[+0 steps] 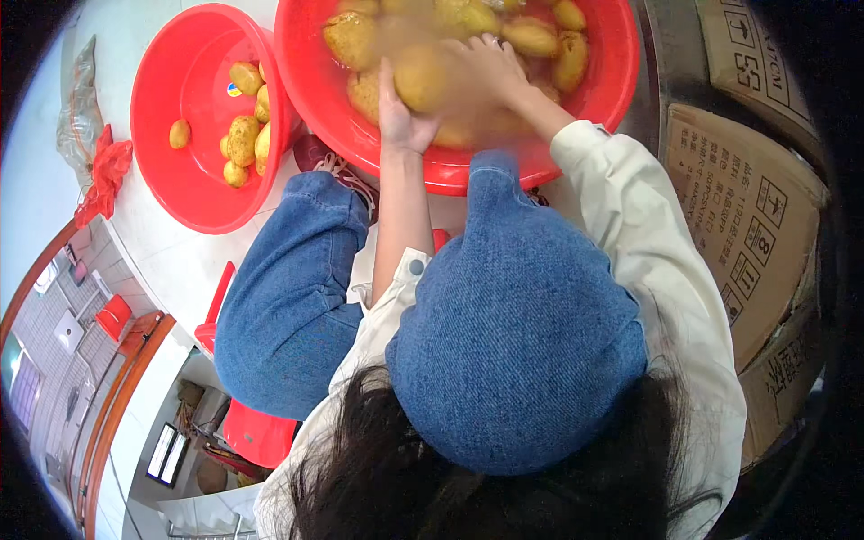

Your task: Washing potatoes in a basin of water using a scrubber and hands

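Note:
A large red plastic basin (317,101) at the top centre holds water and several yellowish-brown potatoes (531,36). My left hand (407,121) is over its near side, with the palm and fingers against the side of a large potato (420,77). To the right, my right hand (491,71) lies over the water with bent fingers, close to other potatoes; a blur between the hands hides whether it holds anything. A smaller red basin (182,74) stands to the left, with several potatoes (243,140) lying in it, mostly along its right side.
Cardboard boxes (742,229) bearing print stand along the right. A clear plastic bag (77,115) and a red plastic bag (108,172) lie at the left. A red plastic stool (256,432) is at the lower left. My shoe (324,158) is between the basins, near their rims.

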Motion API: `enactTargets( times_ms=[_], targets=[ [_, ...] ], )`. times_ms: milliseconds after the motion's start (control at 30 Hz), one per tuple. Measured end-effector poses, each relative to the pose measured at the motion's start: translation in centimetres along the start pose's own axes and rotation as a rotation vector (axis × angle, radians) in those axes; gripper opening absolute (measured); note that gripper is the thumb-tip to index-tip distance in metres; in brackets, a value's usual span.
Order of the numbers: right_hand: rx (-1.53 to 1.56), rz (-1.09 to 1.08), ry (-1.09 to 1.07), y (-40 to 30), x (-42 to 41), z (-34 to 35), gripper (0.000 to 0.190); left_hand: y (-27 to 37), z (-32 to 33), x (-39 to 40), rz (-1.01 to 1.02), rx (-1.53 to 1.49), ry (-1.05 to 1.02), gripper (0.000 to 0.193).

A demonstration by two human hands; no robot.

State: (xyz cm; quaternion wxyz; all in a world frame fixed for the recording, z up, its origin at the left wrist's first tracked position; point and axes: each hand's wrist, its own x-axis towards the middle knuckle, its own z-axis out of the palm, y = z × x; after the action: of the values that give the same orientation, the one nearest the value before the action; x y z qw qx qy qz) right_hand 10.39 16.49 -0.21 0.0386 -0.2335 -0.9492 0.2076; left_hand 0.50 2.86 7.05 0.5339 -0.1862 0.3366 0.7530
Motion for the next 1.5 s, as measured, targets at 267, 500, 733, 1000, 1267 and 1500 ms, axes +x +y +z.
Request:
enactTargets(
  times_ms=[267, 500, 733, 1000, 1267, 1500],
  targets=[
    [0.640, 0.418, 0.233, -2.0, 0.8, -1.8, 0.038, 0.2, -1.8, 1.6, 0.075, -0.120, -0.135, 0.059],
    [0.250, -0.325, 0.428, -8.8, 0.5, -5.6, 0.034, 0.0, -3.7, 1.3, -0.091, -0.473, -0.280, 0.049],
    [0.271, -0.224, 0.513, -9.8, 1.6, -4.7, 0.032, -1.2, 0.1, -0.6, 0.199, 0.137, 0.093, 0.048],
    [0.236, 0.013, 0.264, -7.0, 6.0, -4.0, 0.040, -1.0, 3.5, -1.4, 0.282, 0.378, 0.201, 0.045],
    [0.655, 0.401, 0.003, -3.3, 5.6, -2.8, 0.041, -1.4, -0.9, 0.3, 0.094, 0.281, 0.046, 0.051],
    [0.225, 0.098, 0.149, -0.2, 1.9, 2.2, 0.038, -0.3, -3.5, 1.3, -0.055, -0.098, -0.084, 0.054]
  ],
)
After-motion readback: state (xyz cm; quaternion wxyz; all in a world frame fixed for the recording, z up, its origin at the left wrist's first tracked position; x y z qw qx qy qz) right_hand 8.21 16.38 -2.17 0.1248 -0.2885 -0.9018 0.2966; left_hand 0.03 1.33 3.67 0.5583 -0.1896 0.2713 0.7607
